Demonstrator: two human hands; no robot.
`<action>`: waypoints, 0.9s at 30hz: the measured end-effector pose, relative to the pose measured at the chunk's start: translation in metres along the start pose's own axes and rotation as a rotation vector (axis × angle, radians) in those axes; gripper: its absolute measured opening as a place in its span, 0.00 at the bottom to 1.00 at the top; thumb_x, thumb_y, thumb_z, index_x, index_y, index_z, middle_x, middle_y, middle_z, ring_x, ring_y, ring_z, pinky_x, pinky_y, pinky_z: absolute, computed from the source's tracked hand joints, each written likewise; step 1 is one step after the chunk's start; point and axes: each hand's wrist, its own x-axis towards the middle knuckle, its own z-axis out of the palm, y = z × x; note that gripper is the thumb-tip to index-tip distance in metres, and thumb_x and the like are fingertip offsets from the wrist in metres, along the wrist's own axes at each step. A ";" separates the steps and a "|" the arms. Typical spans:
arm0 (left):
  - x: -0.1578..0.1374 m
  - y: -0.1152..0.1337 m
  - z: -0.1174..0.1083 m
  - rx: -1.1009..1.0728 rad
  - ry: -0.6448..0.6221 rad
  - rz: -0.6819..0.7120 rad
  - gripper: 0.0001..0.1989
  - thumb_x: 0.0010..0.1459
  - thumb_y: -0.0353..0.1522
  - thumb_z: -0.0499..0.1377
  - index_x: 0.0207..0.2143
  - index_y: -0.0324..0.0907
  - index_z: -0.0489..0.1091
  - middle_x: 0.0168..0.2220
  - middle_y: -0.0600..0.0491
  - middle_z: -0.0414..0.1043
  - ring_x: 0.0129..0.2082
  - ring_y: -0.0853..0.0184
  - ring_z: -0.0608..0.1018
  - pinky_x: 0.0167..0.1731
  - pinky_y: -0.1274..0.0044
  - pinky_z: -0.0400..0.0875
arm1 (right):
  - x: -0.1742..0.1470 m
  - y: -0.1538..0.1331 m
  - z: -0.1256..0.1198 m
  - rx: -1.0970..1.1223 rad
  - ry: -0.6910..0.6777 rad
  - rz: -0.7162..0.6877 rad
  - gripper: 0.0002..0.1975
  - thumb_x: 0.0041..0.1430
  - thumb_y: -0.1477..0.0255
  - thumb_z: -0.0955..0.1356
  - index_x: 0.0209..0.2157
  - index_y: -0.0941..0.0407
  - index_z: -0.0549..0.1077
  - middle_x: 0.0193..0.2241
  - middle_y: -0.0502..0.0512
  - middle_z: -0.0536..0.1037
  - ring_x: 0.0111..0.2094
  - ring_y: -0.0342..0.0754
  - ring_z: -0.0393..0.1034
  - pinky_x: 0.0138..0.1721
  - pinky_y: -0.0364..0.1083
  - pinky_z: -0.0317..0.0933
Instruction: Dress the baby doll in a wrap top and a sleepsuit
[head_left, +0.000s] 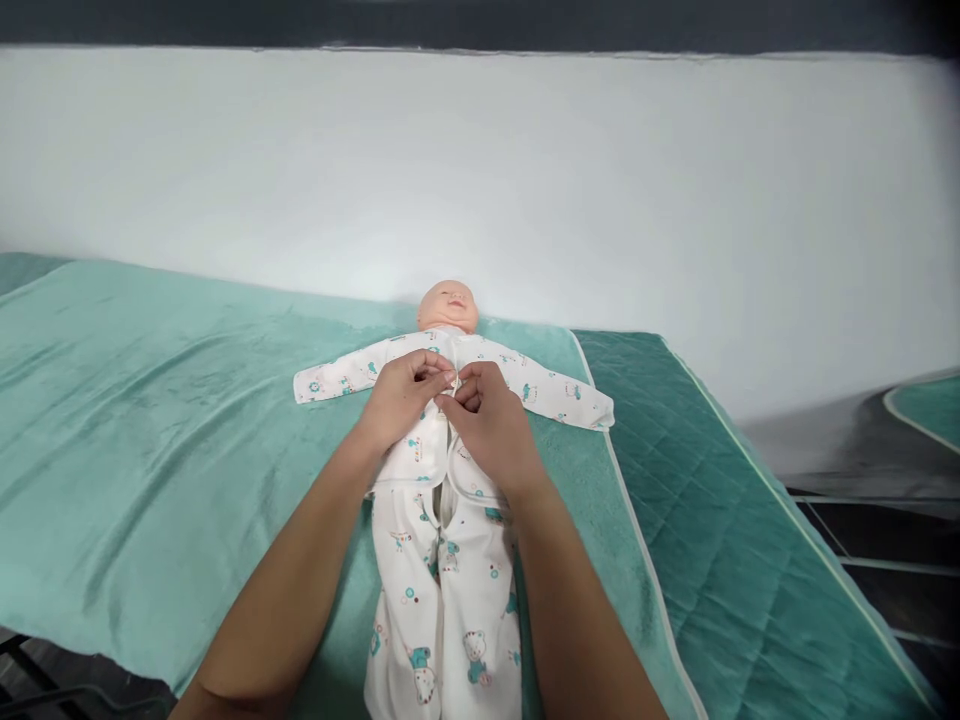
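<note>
The left hand [405,397] and right hand [491,420] are pinching the doll's [448,305] shirt [416,458], the blanket [187,420] spreading toward nine o'clock, ending at four.

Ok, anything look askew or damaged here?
No damage shows. The jacket on the doll gapes below the left hand and right hand, its edges not meeting; the light green blanket looks creased, not smooth.

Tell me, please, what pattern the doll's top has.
The top is white with partly teal cartoon prints (head view).

white wall [480,170], dark band [480,22] above, pale green blanket [202,430], darker quilted mat [720,520], metal bars [900,567]
</note>
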 end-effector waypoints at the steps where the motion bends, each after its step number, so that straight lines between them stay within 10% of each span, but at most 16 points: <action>1: -0.001 0.000 0.000 0.018 -0.011 0.001 0.09 0.55 0.37 0.63 0.34 0.40 0.74 0.29 0.55 0.73 0.31 0.70 0.73 0.33 0.78 0.66 | 0.000 -0.001 0.001 -0.031 0.006 -0.002 0.12 0.56 0.67 0.67 0.41 0.51 0.63 0.25 0.43 0.71 0.27 0.46 0.67 0.32 0.45 0.57; 27: -0.006 0.005 0.006 -0.187 0.003 -0.046 0.09 0.53 0.30 0.62 0.39 0.41 0.69 0.31 0.56 0.70 0.32 0.71 0.72 0.36 0.77 0.65 | -0.002 -0.003 0.001 -0.136 -0.059 -0.129 0.22 0.58 0.72 0.66 0.54 0.50 0.65 0.26 0.44 0.72 0.30 0.47 0.69 0.34 0.46 0.58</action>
